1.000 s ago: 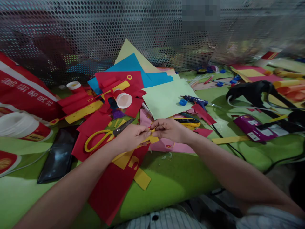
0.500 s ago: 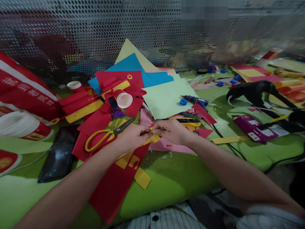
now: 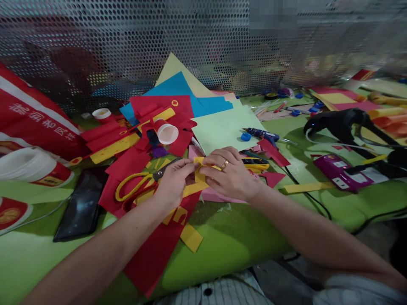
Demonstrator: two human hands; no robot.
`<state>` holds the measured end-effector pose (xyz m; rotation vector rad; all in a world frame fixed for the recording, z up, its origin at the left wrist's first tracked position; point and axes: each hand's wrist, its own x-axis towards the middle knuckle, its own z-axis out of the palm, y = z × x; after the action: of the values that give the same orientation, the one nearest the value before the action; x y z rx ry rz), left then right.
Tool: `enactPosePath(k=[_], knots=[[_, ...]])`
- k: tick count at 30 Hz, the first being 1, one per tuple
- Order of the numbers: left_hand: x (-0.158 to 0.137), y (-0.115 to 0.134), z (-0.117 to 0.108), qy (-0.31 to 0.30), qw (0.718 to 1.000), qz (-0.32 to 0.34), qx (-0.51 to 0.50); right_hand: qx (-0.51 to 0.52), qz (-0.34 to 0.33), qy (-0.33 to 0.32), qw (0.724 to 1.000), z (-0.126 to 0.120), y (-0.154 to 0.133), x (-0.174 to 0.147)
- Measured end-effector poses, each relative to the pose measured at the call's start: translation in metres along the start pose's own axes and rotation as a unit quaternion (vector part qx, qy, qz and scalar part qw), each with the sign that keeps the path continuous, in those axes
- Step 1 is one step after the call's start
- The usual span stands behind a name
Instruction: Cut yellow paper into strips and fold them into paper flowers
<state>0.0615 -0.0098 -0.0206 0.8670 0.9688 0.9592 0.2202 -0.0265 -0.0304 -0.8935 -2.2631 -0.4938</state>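
Between my two hands is a small piece of yellow paper (image 3: 199,173), partly covered by fingers. My left hand (image 3: 174,180) pinches its left side with thumb and forefinger. From the right, my right hand (image 3: 227,173), with a ring on one finger, grips the same piece. Beside my left hand lie yellow-handled scissors (image 3: 135,186), their blades partly hidden behind it. Beneath my hands are a long red paper sheet (image 3: 152,258) and yellow scraps (image 3: 191,238). Behind my right hand lies a yellow-and-black tool (image 3: 256,163), partly hidden.
A blue glue gun (image 3: 263,134) rests on pale green paper (image 3: 219,127). Left are a black phone (image 3: 81,207), stacked paper cups (image 3: 34,167) and a red bag (image 3: 34,114). Rightwards sit a purple power socket (image 3: 341,171) and cables. A perforated metal panel (image 3: 127,51) stands behind.
My right hand has turned so its back and ring show, its fingers now over the yellow paper. More of that piece shows upright between my hands. The view has shifted slightly.
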Motion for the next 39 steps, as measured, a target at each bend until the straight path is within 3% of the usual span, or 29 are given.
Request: enactPosePath(k=[3, 7, 11, 14, 20, 27, 35, 39], knots=[[-0.001, -0.001, 0.001, -0.007, 1.0, -0.017, -0.021, 0.027, 0.034, 0.034, 0.998, 0.002, 0.0, 0.0], [-0.001, -0.002, -0.002, -0.041, 0.999, -0.003, -0.005, 0.128, 0.141, 0.046, 0.981, 0.003, 0.002, 0.0], [0.0, -0.004, -0.003, -0.057, 0.997, 0.045, 0.023, 0.216, 0.262, 0.063, 0.939, 0.004, 0.003, 0.002], [0.0, -0.005, -0.004, -0.068, 0.996, 0.052, 0.031, 0.278, 0.311, 0.071, 0.906, 0.006, 0.002, 0.003], [0.0, -0.007, -0.006, -0.086, 0.991, 0.079, 0.07, 0.339, 0.361, 0.078, 0.865, 0.007, -0.001, 0.004], [0.0, -0.009, -0.006, -0.091, 0.988, 0.106, 0.07, 0.42, 0.445, 0.044, 0.79, 0.005, -0.005, 0.004], [-0.002, -0.01, -0.004, -0.055, 0.982, 0.118, 0.136, 0.409, 0.444, 0.04, 0.797, 0.005, -0.012, 0.006], [-0.002, -0.007, -0.005, -0.056, 0.985, 0.1, 0.126, 0.464, 0.429, 0.068, 0.772, 0.003, -0.008, 0.006]])
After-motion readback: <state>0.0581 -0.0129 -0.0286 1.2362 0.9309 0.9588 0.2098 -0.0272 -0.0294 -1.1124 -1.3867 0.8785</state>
